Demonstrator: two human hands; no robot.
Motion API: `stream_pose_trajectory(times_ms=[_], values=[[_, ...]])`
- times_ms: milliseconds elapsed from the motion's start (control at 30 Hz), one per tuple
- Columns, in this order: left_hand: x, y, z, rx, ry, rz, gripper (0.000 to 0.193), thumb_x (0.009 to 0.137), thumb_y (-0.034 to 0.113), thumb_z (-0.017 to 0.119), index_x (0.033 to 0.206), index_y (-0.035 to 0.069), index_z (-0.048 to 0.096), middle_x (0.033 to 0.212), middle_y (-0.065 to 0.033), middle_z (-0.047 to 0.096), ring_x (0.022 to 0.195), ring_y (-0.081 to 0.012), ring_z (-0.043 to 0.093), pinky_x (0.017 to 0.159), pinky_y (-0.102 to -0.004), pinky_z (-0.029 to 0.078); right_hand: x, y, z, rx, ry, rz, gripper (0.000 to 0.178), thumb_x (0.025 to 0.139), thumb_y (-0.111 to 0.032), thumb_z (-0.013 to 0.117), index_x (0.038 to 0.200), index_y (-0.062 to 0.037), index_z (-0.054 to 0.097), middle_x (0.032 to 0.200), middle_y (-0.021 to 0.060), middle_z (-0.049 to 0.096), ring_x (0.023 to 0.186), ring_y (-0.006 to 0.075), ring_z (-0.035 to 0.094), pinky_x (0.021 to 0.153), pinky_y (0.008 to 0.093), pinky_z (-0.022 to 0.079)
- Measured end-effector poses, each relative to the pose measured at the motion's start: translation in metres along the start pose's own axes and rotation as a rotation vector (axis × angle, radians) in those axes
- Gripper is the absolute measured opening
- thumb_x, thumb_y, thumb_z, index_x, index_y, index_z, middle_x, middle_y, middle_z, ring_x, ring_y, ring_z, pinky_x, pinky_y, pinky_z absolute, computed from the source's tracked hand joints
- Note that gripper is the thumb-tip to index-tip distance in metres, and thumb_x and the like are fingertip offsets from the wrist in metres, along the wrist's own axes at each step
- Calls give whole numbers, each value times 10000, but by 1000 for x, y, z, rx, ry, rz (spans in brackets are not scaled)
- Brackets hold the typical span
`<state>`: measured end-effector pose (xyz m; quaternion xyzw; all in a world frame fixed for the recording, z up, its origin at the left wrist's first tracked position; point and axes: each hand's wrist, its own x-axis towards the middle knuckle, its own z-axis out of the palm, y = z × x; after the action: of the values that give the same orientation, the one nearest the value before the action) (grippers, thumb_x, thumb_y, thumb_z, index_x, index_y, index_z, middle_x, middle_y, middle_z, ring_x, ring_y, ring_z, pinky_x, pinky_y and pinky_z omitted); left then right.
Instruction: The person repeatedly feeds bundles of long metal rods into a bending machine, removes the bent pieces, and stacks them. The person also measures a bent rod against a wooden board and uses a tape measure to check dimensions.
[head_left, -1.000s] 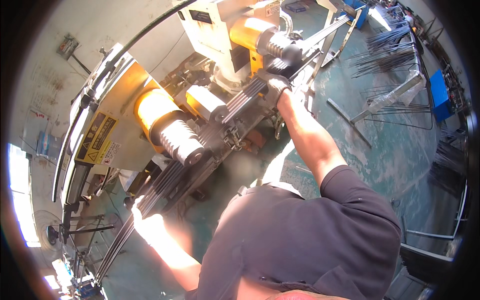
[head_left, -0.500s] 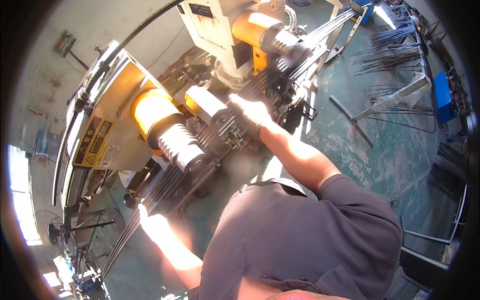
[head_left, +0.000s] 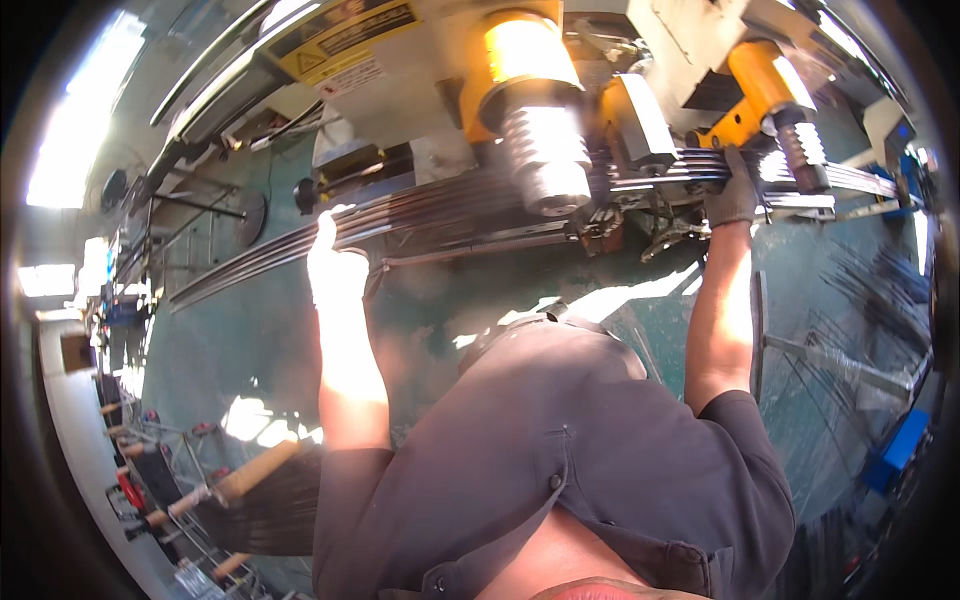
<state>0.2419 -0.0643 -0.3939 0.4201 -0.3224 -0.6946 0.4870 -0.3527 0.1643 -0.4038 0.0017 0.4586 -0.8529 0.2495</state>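
Observation:
A bundle of long thin metal rods [head_left: 250, 262] runs across the machine from left to right. My left hand [head_left: 337, 268], washed out by bright light, closes on the bundle left of the near yellow cylinder [head_left: 525, 62]. Farther right, my right hand [head_left: 733, 192], in a dark-looking glove, grips the rods between a white-and-yellow block [head_left: 640, 120] and a second yellow cylinder [head_left: 770, 80]. Below each cylinder a ribbed metal spindle [head_left: 545, 150] reaches down to the rods. My right fingertips are partly hidden behind the bundle.
A metal clamp [head_left: 672, 236] sits under the rods beside my right forearm. Loose thin rods [head_left: 880, 290] lie on a rack at right, near a blue box [head_left: 897, 450]. At lower left stands a rack with a wooden roller [head_left: 255, 470]. A round fan [head_left: 252, 217] stands at left.
The view has swung, so the machine now lies across the top. My right hand has moved right along the rods, past the block. My left hand still holds the bundle's left part.

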Motion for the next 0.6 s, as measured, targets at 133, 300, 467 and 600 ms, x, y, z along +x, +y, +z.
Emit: stream_pose_trajectory(times_ms=[133, 300, 467, 600], values=[[-17, -4, 40, -12, 69, -182, 333, 1090, 324, 650, 1334, 106, 709, 731, -5, 669, 347, -76, 318, 324, -266, 251, -30, 31, 4, -522, -85, 48, 137, 1022, -196, 708, 1136, -130, 744, 950, -25, 738, 800, 123, 661, 647, 249, 520], [-6, -27, -3, 88, 11, -131, 356, 1134, 364, 552, 1310, 105, 722, 474, 63, 347, 326, -79, 281, 320, -273, 227, -90, 43, 57, -512, -152, 91, 379, 839, 123, 664, 1152, -82, 724, 987, 25, 723, 846, 133, 670, 821, 242, 559], [-14, -1, 15, -17, 38, -520, 733, 1076, 681, 468, 493, 310, 225, 411, 64, 238, 293, -139, 224, 302, -311, 175, -78, 37, 60, -130, -23, 186, 170, 1088, -131, 593, 1125, 11, 679, 994, 102, 726, 847, 156, 657, 819, 305, 591], [-32, -14, -1, 40, 403, -100, 561, 1118, 520, 524, 694, 155, 487, 602, -14, 429, 507, -194, 456, 512, -349, 473, -34, 59, 16, -385, -218, 23, 269, 1077, -205, 633, 1225, 18, 662, 1023, 125, 754, 853, 187, 697, 880, 322, 600]])
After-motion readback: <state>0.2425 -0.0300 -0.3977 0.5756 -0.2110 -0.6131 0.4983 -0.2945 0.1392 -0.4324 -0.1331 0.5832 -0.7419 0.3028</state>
